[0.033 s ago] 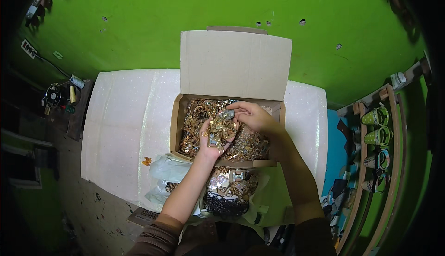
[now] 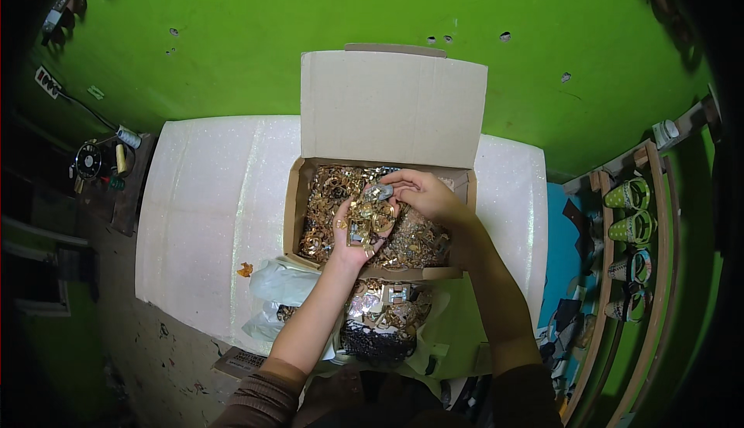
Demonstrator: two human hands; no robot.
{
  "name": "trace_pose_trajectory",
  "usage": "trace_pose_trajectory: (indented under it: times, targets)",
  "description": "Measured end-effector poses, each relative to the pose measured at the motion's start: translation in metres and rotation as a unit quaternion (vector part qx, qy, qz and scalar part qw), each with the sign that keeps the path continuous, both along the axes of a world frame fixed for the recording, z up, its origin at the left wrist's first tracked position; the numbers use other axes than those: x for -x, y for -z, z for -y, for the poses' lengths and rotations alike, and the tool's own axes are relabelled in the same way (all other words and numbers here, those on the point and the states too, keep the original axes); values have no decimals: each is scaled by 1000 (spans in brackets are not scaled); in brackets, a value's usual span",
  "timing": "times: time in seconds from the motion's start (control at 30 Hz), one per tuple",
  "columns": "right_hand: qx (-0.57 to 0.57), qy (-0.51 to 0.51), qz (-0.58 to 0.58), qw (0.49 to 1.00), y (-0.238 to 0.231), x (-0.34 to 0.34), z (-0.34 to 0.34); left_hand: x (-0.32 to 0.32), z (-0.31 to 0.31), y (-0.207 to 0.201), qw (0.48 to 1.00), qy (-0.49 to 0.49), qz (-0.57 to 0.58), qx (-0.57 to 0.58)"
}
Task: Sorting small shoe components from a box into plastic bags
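Observation:
Palm up, my left hand (image 2: 356, 253) cups a heap of shiny gold-coloured jewelry pieces (image 2: 369, 222), with its fingers curled round the heap. My right hand (image 2: 425, 193) comes over from the right, its thumb and fingertips closed on a silvery grey piece (image 2: 381, 192) at the far end of that heap. Both hands are above a cardboard box (image 2: 291, 215) filled with many small gold, bronze and silvery metal pieces (image 2: 325, 195). Its lid (image 2: 394, 106) stands raised at the back. The exact shape of the grey piece is too small to tell.
Nearer to me lies an opened bag with more metal pieces (image 2: 415, 304) and black beaded strands (image 2: 376, 340). A pale plastic bag (image 2: 283, 281) is beside it. The white sparkly tabletop (image 2: 201, 195) meets a green wall (image 2: 232, 40). A wooden rack with shoes (image 2: 632, 226) stands right.

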State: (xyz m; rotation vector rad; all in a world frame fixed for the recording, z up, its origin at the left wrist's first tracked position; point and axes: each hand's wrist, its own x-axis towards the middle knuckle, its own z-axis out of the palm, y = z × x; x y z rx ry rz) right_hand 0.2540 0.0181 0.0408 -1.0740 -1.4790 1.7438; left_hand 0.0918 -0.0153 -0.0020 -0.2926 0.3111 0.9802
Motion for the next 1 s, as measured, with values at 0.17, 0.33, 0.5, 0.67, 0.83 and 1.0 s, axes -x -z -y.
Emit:
trace_pose_trajectory:
  times: [0.17, 0.33, 0.5, 0.67, 0.83, 1.0]
  targets:
    - [-16, 41, 35, 998, 2, -5, 5, -2, -2, -1, 999, -36, -2, 39]
    - [11, 145, 5, 989, 9, -1, 10, -3, -4, -1, 999, -21, 2, 33]
    - [3, 178, 35, 983, 22, 1, 9, -9, -4, -3, 1000, -13, -23, 13]
    - [-70, 193, 88, 975, 2, 11, 16, -4, -4, 4, 1000, 0, -21, -10]
    - [-53, 225, 36, 972, 11, 9, 18, -2, -2, 10, 998, 38, 26, -34]
    - [-12, 237, 2, 971, -20, 16, 37, 4, 14, -17, 1000, -21, -7, 10]
